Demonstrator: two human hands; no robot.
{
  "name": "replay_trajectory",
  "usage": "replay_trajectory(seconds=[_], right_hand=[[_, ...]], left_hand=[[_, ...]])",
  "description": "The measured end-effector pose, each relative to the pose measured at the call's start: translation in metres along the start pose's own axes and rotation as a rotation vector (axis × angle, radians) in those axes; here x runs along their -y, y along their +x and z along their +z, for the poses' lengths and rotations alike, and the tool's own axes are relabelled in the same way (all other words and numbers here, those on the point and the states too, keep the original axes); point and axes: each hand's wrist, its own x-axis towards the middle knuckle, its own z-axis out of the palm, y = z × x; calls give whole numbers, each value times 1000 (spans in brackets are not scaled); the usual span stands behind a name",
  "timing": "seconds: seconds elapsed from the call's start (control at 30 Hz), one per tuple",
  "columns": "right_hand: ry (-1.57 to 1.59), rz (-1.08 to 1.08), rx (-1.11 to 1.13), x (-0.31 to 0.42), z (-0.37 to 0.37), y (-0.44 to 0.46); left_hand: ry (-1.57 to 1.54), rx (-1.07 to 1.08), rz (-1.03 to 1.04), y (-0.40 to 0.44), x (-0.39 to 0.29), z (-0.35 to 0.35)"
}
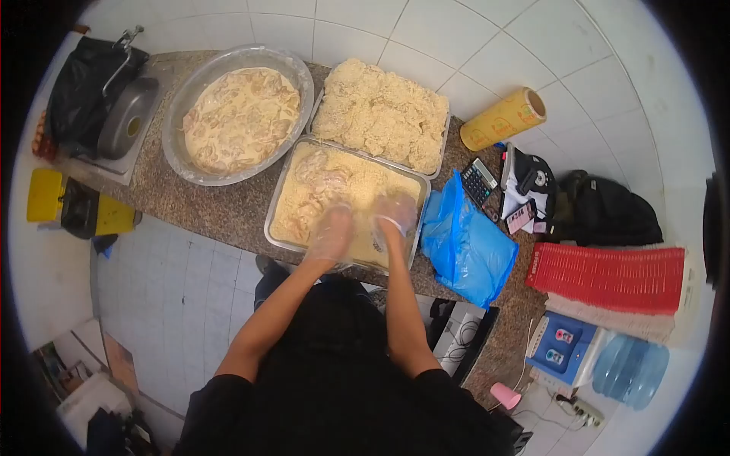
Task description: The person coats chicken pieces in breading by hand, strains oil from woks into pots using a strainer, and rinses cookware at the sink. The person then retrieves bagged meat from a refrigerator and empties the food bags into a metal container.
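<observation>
Both my hands wear clear plastic gloves and are over a metal tray (271,220) of pale breadcrumbs. My left hand (332,228) is at the tray's near middle, beside raw meat pieces (323,178) that look like chicken and are partly coated. My right hand (394,213) touches the crumbs in the right half of the tray. Its fingers are blurred, and so are those of the left hand, so whether either grips anything is unclear. Behind this tray, a second tray holds breaded pieces (380,114) piled close together. To the left stands a large round basin (173,144) of meat in creamy batter (239,118).
A blue plastic bag (468,243) lies right of the crumb tray. Behind it are a calculator (480,181), a phone (522,217) and a film roll (502,120). Red packets (604,277) and a water dispenser (566,348) are farther right. A sink (129,121) is at far left.
</observation>
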Motion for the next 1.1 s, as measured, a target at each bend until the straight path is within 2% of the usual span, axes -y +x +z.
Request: replay_trajectory(seconds=[0.07, 0.1, 0.17, 0.3, 0.37, 0.43, 0.5, 0.57, 0.6, 0.63, 0.67, 0.7, 0.73, 0.8, 0.83, 0.9, 0.93, 0.97, 1.0, 1.03, 1.1], right_hand=[[-338, -428, -481, -2, 57, 1], [-382, -456, -529, -12, 11, 43], [-153, -263, -113, 7, 16, 33], [-86, -267, -47, 1, -20, 23], [41, -314, -110, 19, -58, -10], [-19, -320, -182, 33, -69, -33], [59, -559, -170, 44, -74, -56], [-31, -612, -145, 30, -63, -62], [-117, -667, -114, 21, -59, -64], [-125, -668, -120, 15, -57, -69], [-164, -480, -85, 9, -54, -74], [-200, -289, -48, 4, -50, -76], [-204, -285, -48, -14, -31, -65], [-383, -498, 162, -55, 11, -30], [-383, -494, 156, -41, -1, -37], [-68, -274, 97, -7, -32, -43], [-65, -270, 89, 0, -38, -38], [22, -256, -10, 5, -45, -36], [107, -238, -109, 6, -50, -33], [110, -229, -116, -2, -48, -23], [101, -384, -179, -18, -45, -6]], left_hand=[[84, 47, -22, -27, 14, -4], [31, 4, -1, 7, -15, 39], [148, 5, 32, -3, 4, 53], [138, -50, 113, -17, 3, 27], [134, -25, 60, -20, 4, 26], [101, -2, 44, -20, 9, 39], [65, 16, 34, -18, 14, 51], [35, 31, 123, -17, 20, 59], [27, 29, 127, -17, 15, 54], [20, 115, 48, -18, 8, 45], [14, 200, -33, -16, 2, 39], [7, 199, -33, -13, -2, 41], [-53, 173, 3, -11, -7, 44], [-112, 147, 48, -5, -18, 41], [-178, 131, -8, -4, -28, 31], [-244, 113, -54, 4, -34, 23], [-171, 6, 76, 9, -32, 21], [-97, -97, 206, 12, -30, 19], [-98, -89, 213, 22, -29, 20], [-35, -42, 245, 37, -29, 23], [26, 8, 292, 44, -22, 35]])
